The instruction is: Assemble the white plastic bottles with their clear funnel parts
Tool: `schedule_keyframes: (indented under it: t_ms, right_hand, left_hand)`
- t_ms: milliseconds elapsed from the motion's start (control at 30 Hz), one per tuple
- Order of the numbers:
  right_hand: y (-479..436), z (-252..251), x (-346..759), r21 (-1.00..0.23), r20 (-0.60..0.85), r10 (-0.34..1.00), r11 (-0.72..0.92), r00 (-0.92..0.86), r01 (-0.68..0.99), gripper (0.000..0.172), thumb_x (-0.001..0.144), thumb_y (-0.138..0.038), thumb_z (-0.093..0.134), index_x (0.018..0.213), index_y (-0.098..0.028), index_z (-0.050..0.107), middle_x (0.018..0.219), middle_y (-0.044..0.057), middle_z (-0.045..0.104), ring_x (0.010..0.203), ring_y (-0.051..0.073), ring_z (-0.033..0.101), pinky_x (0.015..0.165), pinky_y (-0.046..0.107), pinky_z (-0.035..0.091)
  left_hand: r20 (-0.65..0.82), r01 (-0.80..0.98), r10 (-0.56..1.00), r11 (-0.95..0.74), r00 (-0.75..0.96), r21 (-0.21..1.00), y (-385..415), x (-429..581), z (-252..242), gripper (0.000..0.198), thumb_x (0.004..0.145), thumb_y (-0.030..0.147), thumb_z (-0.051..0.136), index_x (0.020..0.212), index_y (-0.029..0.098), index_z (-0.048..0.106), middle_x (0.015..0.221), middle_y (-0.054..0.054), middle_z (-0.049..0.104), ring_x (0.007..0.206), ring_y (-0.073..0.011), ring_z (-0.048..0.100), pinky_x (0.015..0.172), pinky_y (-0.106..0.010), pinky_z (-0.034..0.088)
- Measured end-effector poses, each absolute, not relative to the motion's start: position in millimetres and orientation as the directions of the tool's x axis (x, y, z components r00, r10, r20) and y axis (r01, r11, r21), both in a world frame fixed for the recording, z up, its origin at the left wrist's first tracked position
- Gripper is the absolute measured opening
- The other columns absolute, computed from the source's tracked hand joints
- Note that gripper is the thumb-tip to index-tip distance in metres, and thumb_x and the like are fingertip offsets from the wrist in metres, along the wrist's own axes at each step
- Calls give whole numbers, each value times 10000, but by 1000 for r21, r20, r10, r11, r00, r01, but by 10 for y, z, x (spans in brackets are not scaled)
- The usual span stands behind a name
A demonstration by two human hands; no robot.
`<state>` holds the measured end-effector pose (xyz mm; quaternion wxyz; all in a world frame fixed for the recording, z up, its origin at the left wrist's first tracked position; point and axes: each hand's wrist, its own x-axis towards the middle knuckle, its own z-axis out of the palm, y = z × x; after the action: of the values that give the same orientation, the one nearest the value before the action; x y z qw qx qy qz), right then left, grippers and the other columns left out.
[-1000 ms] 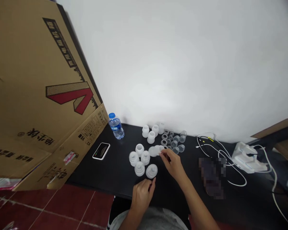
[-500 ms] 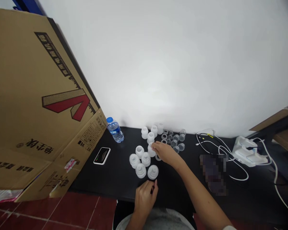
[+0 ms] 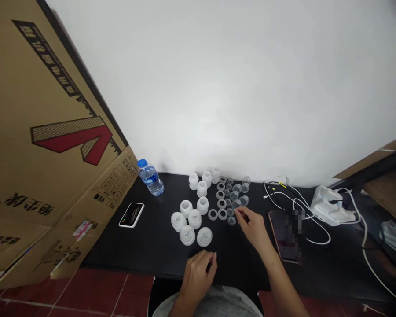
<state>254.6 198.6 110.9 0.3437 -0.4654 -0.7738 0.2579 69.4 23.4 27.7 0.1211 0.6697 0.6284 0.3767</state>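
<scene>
My right hand reaches over the black table, its fingertips beside a small clear plastic cup in a cluster of cups and flat rings. It holds nothing I can see. A translucent plastic ring lies just left of those fingers. Frosted white plastic caps stand in a group to the left, and my left hand rests curled at the table's near edge just below them. Something small and dark shows at its fingertips, but I cannot tell what.
A large printed cardboard sheet leans in at the left, beside a water bottle and a white-edged power bank. To the right lie a blurred phone, white cables and a white device. A wall rises behind the black table.
My right hand has moved right, from the white caps to the clear cups, and has let go of a white cap. Flat rings now lie at the front of the cluster. The left hand has barely moved.
</scene>
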Motion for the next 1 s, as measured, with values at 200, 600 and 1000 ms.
schedule_keyframes:
  t_ms: [200, 600, 1000]
  right_hand:
    - [1855, 837, 2464, -346, 364, 815, 568, -451, 747, 191, 1057, -286, 653, 1143, -235, 816, 961, 105, 667, 905, 285, 631, 810, 390, 534]
    - [1809, 799, 2404, -184, 279, 727, 682, -627, 708, 207, 980, -96, 692, 1026, -267, 799, 1022, 105, 645, 950, 294, 536, 802, 392, 406]
    - [1737, 260, 2654, -671, 374, 900, 430, -225, 604, 302, 1118, -441, 543, 1125, -235, 763, 1013, 116, 694, 969, 303, 668, 885, 465, 577]
  left_hand:
    - [256, 625, 966, -214, 24, 750, 341, 863, 435, 316, 1066, 175, 508, 1311, 244, 694, 1021, -78, 777, 861, -222, 779, 780, -328, 643]
    - [191, 636, 979, -100, -75, 765, 515, 877, 458, 473, 1086, 182, 485, 1544, 260, 575, 1361, -136, 720, 1147, -271, 773, 998, -434, 673]
    - [268, 769, 950, -47, -163, 637, 919, 1169, 231, 520, 1066, 131, 501, 1572, 237, 557, 1580, -180, 572, 1102, -303, 808, 872, -392, 708]
